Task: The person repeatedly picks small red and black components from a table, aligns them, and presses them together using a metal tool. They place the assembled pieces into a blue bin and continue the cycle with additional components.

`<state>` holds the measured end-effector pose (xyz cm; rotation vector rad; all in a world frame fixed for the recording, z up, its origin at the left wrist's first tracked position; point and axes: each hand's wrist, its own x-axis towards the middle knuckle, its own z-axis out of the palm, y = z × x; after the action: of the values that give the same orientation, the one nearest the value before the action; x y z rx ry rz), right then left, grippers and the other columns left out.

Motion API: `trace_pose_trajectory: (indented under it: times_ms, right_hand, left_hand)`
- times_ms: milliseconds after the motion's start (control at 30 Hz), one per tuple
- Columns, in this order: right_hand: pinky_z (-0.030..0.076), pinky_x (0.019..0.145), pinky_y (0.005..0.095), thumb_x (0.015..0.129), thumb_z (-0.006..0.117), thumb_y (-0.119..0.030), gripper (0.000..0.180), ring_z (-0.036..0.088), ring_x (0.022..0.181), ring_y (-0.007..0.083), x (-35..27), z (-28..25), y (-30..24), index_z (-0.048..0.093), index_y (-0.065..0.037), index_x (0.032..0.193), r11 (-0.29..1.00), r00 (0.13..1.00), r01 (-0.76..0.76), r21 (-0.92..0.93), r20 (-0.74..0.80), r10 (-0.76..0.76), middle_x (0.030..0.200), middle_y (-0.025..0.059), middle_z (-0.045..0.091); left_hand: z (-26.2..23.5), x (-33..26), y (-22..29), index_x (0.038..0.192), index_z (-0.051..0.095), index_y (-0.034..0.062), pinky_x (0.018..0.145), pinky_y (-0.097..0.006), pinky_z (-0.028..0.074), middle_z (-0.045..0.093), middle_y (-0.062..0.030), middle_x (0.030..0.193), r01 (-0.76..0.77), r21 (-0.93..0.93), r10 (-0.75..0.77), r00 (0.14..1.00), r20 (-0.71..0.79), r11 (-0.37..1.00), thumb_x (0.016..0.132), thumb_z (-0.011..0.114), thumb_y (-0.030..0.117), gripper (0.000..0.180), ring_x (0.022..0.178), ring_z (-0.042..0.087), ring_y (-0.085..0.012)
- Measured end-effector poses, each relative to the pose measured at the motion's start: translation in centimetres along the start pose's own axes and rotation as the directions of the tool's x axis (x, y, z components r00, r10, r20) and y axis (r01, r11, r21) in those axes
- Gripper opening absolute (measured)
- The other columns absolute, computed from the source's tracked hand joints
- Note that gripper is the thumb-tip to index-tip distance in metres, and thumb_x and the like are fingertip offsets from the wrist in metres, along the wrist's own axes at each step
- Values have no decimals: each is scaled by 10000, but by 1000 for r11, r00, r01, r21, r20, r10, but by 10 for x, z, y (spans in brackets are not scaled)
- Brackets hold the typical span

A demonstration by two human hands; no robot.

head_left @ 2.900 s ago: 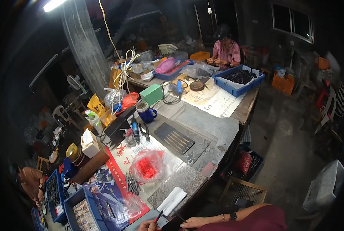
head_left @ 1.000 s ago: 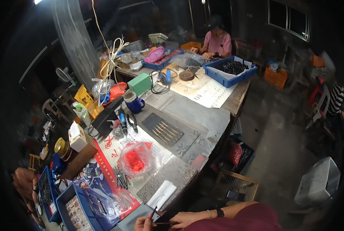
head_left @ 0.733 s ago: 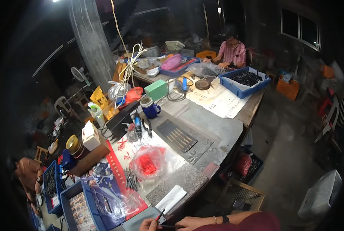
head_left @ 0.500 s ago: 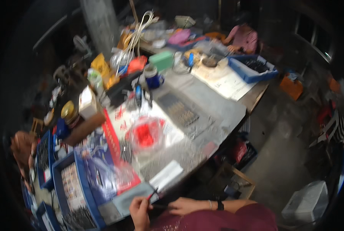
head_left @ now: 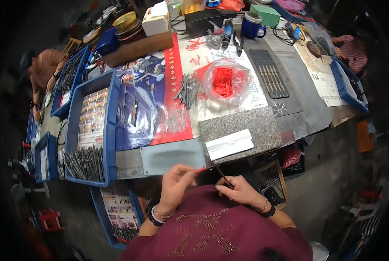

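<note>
My left hand is closed near the table's front edge, fingertips together on a small red piece that only partly shows. Close by on the right, my right hand grips a thin dark rod, which slants up and leftward out of the fist. Its lower end is hidden in the palm. Beyond both hands lie a folded white paper on a speckled stone slab and a grey flat plate. Farther back sit a clear bag of red pieces and a pile of thin grey rods.
At left, a blue tray holds many dark rods; another blue tray sits lower. A blue mug, rotary tool, pliers and dark case of slim tools stand behind. Two people work at the far left and right.
My view has swung left and steadied, so the table appears straighter and the left trays larger. Both hands now show higher in view, still close together, with the dark rod in the right.
</note>
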<state>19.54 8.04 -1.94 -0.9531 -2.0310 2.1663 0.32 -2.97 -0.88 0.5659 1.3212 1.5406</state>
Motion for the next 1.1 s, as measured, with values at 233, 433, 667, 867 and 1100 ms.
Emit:
trace_pose_trajectory:
  times_ms: [233,433,667,867,1100]
  right_hand:
    - [485,625,276,900,594,-204,217,604,653,120,5,0,-6,614,10,930,998,1000,13,57,-1,-13,718,82,651]
    - [461,575,270,879,607,-161,189,563,606,113,1,-20,-9,627,24,913,995,945,98,-36,-308,-104,691,89,625]
    - [354,452,179,920,558,-112,154,461,495,20,14,-48,-14,648,11,944,970,792,220,-102,-562,-238,648,-24,563]
    - [359,451,185,916,555,-93,156,447,493,22,21,-48,-17,636,27,974,982,814,163,-91,-551,-186,646,-22,546]
    - [388,480,242,895,586,-144,186,483,514,61,20,-48,-19,625,32,941,982,797,176,-71,-575,-184,592,31,556]
  left_hand:
    - [-4,7,1,950,587,-30,663,-210,460,622,-60,826,-12,16,12,1000,-25,1000,907,553,34,84,706,569,-95]
    - [-3,14,4,954,582,-24,651,-215,451,604,-50,783,-32,45,34,999,-43,998,910,550,41,84,684,560,-99]
    - [0,15,2,958,568,-29,651,-223,457,586,-60,811,-26,73,29,999,-31,997,914,552,49,91,687,554,-107]
    - [-2,13,1,956,581,-21,652,-206,454,606,-35,803,-27,92,35,996,-83,995,909,557,40,81,697,566,-84]
    - [-3,19,1,942,584,-25,646,-210,454,602,-48,780,-71,65,75,996,-57,995,907,562,38,75,686,563,-94]
